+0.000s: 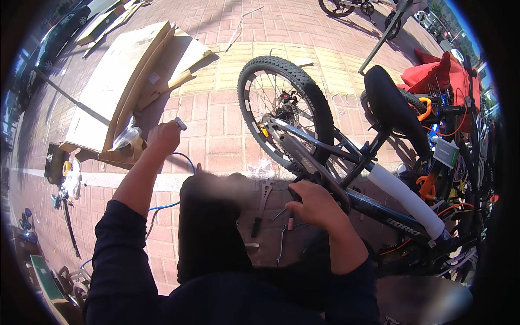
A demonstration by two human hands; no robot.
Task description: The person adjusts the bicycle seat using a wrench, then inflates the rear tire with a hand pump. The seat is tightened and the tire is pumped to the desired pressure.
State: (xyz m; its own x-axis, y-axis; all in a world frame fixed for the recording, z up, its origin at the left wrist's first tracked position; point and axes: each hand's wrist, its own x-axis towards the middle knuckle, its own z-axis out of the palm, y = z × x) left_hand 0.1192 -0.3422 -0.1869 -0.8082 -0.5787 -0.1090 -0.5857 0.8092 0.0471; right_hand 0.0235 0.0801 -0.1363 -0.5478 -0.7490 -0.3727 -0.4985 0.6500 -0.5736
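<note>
My left hand (164, 138) is stretched out to the left of the bicycle, closed around a small silver piece (181, 124) that sticks out past the fingers; its exact kind is not clear. Lower right, my right hand (317, 203) is closed on a black part (295, 190) near the crank area of a dark bicycle (390, 208). My fingers cover most of that part. The bike leans over, its knobbly rear wheel (284, 111) pointing away from me and its black saddle (394, 103) to the right. White wrapping (406, 200) covers one frame tube.
On the brick paving between my legs and the bike lie a flat silver tool with a black handle (256, 226), a thin spanner (281, 245) and a pink-handled tool (291, 223). A large cardboard box (116, 81) lies left. More bicycles and a red cloth (433, 78) crowd the right.
</note>
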